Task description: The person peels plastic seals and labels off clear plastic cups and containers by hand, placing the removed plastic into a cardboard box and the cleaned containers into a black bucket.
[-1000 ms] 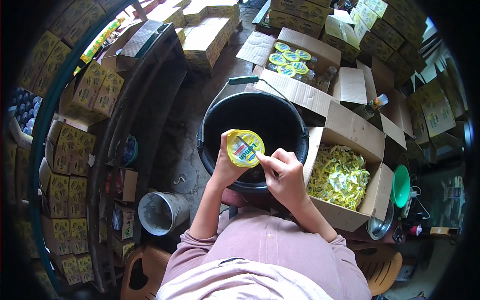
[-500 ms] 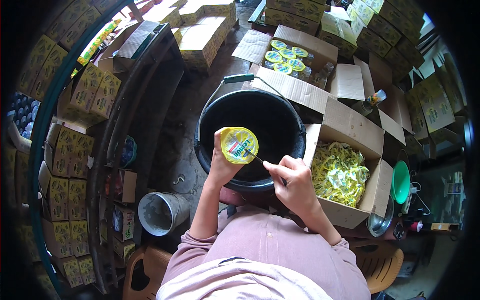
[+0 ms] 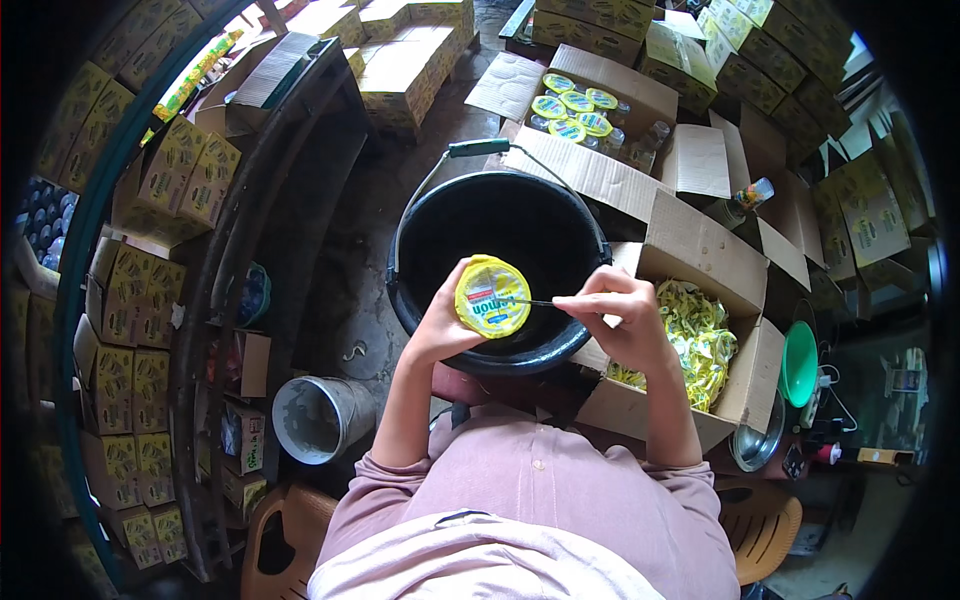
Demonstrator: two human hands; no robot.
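Note:
My left hand (image 3: 440,325) is wrapped round a cup with a yellow printed film lid (image 3: 493,297), its lid facing up. The cup is above the wide black bucket (image 3: 410,335). Between the thumb and fingers of my right hand (image 3: 625,315) is a thin, dark pointed tool (image 3: 540,302), like a slim blade. Its tip reaches over the lid's surface; whether it pierces the film I cannot tell. The cup's body is mostly hidden by the lid and my fingers.
Right of the bucket, a carton (image 3: 705,235) holds yellow film strips (image 3: 695,345). Behind it, another carton (image 3: 610,75) contains several lidded cups (image 3: 577,101). A grey bucket (image 3: 318,420) stands at left, beside a dark shelf of boxes. A green bowl (image 3: 798,365) is at right.
The cup has shifted slightly right and turned a little. My right hand has moved up and right, and the pointed tool now lies nearly level across the lid's right side.

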